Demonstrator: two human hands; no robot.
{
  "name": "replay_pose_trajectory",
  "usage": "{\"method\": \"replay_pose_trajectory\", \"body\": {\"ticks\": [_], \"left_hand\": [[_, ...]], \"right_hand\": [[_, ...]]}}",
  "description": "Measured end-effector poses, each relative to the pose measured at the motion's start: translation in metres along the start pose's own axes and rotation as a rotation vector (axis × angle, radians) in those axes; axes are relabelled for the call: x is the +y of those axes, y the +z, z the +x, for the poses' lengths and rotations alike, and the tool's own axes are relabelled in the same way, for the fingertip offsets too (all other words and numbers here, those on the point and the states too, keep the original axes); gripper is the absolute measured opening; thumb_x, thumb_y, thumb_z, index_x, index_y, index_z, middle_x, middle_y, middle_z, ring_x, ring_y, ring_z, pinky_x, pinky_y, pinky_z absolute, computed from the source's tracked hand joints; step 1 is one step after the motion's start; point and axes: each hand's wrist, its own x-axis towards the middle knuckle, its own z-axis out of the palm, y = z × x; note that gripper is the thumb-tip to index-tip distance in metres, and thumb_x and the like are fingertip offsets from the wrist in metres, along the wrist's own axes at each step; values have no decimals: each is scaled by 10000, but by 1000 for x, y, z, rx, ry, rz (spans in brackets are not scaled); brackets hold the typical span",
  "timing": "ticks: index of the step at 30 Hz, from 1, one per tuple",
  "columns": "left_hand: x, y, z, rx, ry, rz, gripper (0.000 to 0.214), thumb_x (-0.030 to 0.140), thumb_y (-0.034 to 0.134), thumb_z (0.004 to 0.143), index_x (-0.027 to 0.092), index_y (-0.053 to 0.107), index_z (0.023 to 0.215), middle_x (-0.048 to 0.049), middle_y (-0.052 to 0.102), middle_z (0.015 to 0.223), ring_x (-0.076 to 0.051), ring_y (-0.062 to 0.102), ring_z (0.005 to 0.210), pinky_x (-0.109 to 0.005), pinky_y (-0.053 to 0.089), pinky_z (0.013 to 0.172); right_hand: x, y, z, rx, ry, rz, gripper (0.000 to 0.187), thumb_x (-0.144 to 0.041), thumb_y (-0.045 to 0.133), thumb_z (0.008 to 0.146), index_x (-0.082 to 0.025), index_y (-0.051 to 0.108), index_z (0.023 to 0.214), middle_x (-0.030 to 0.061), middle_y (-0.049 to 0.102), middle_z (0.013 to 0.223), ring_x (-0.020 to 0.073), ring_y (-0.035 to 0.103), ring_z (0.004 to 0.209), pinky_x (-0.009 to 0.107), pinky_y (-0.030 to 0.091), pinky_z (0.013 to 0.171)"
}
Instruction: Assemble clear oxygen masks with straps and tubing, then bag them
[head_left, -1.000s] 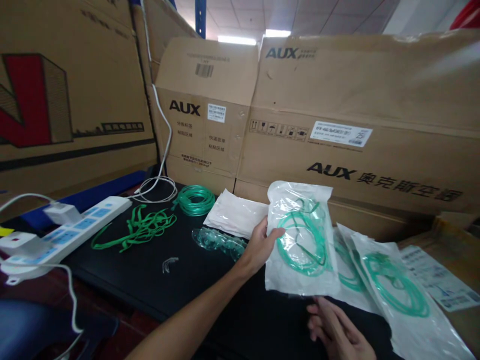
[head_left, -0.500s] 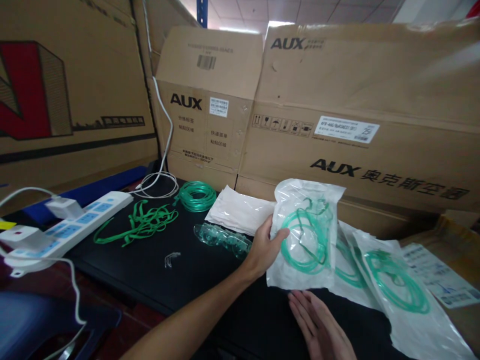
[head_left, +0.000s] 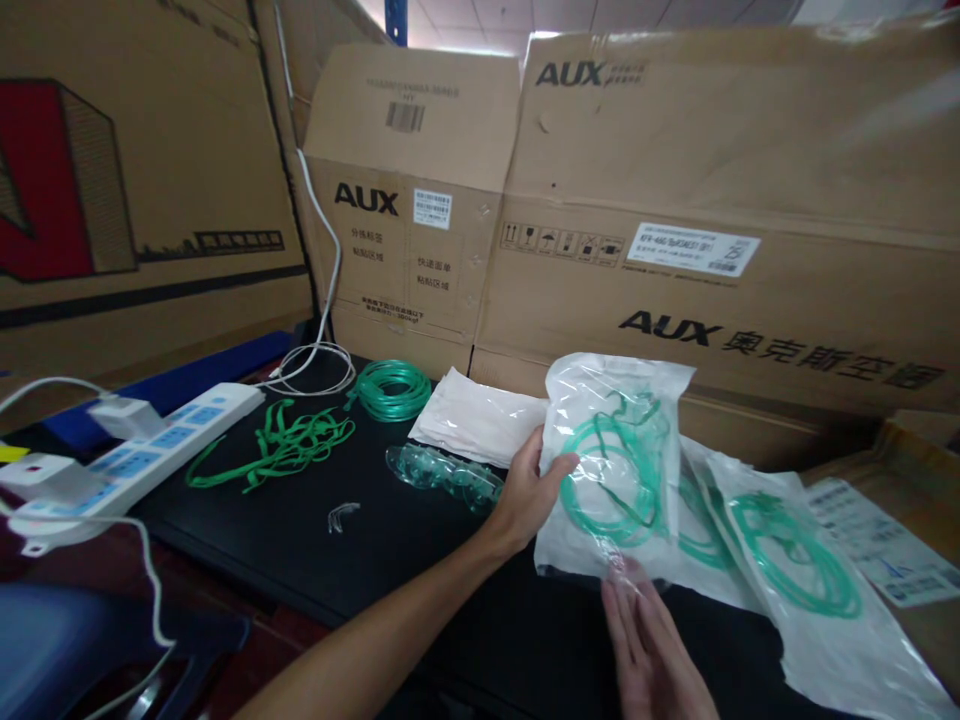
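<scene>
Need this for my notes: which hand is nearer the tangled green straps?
Left. The left hand, gripping a bag, is right of the tangled green straps; the right hand, at that bag's bottom, is farther right and lower in view.

Light comes from the far ceiling (head_left: 615, 15); glare spots the pouch (head_left: 611, 470), the near left lies dim, edges stretch.

The scene is being viewed by one head-worn camera from above the near side of the flat black tabletop (head_left: 405, 525). It is being aimed forward and down. The bare left hand (head_left: 529, 490) and bare right hand (head_left: 645, 630) are being framed closely, low and right of centre. Farther off, a broad brown cardboard box (head_left: 585, 150) is being faced; a pale panelled ceiling (head_left: 570, 14) is being caught at the top.
</scene>
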Motion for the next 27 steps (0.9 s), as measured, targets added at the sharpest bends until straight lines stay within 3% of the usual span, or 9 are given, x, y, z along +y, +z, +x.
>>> {"method": "replay_pose_trajectory", "body": {"ticks": [3, 5, 10, 14, 16, 21, 24, 27], "left_hand": [[0, 1, -1, -14, -5, -12, 349, 246, 643, 860, 180, 669, 1202, -38, 740, 1100, -224, 655, 999, -282, 509, 866], [0, 2, -2, -25, -6, -15, 331, 247, 649, 854, 172, 676, 1176, -35, 739, 1071, -219, 651, 980, -271, 504, 842], [0, 5, -6, -75, -29, -22, 340, 237, 644, 846, 157, 673, 1175, -38, 740, 1048, -221, 651, 972, -276, 503, 833], [2, 5, -7, -122, -45, -21, 359, 242, 648, 829, 157, 675, 1176, -43, 737, 1056, -232, 656, 984, -282, 504, 832], [2, 5, -7, -149, -51, -15, 379, 238, 659, 810, 160, 675, 1180, -44, 735, 1060, -234, 656, 983, -280, 502, 824], [3, 3, -6, -196, -71, 34, 382, 321, 648, 860, 152, 675, 1201, -55, 731, 1056, -223, 654, 942, -281, 501, 805], [1, 1, -6, -166, -87, 131, 425, 506, 606, 935, 118, 710, 1075, -46, 701, 904, -199, 612, 804, -279, 467, 707], [-3, -2, -6, -98, -84, 259, 539, 620, 539, 960, 122, 684, 814, 4, 568, 700, -166, 510, 692, -275, 376, 629]], "right_hand": [[0, 4, 1, -9, 10, 6, 398, -343, 872, 796, -278, 786, 1179, 14, 692, 1421, 218, 571, 1399, 230, 567, 1052], [2, 4, 3, 6, 35, 45, 409, -309, 892, 763, -277, 791, 1159, 10, 723, 1374, 205, 636, 1329, 196, 600, 982], [11, -2, 14, 145, -54, 100, 372, -374, 895, 741, -265, 800, 1085, 16, 809, 1159, 219, 775, 1050, 267, 672, 844], [5, 1, 16, 42, -111, -57, 344, -492, 800, 845, -306, 770, 1132, 24, 806, 1156, 246, 753, 1067, 351, 645, 872], [-2, 8, 15, 31, -121, -33, 359, -520, 762, 882, -334, 740, 1188, 14, 795, 1193, 234, 741, 1073, 341, 629, 854], [-14, 22, 9, 30, -39, 51, 413, -559, 798, 834, -337, 750, 1179, -1, 810, 1128, 245, 711, 1150, 372, 596, 944], [-14, 20, 9, 87, 9, 71, 400, -501, 847, 777, -306, 779, 1119, 20, 816, 1115, 261, 728, 1114, 399, 607, 929], [-13, 11, 11, 178, 3, 117, 388, -463, 896, 687, -291, 797, 1021, 22, 834, 1033, 241, 763, 940, 355, 637, 795]]}}
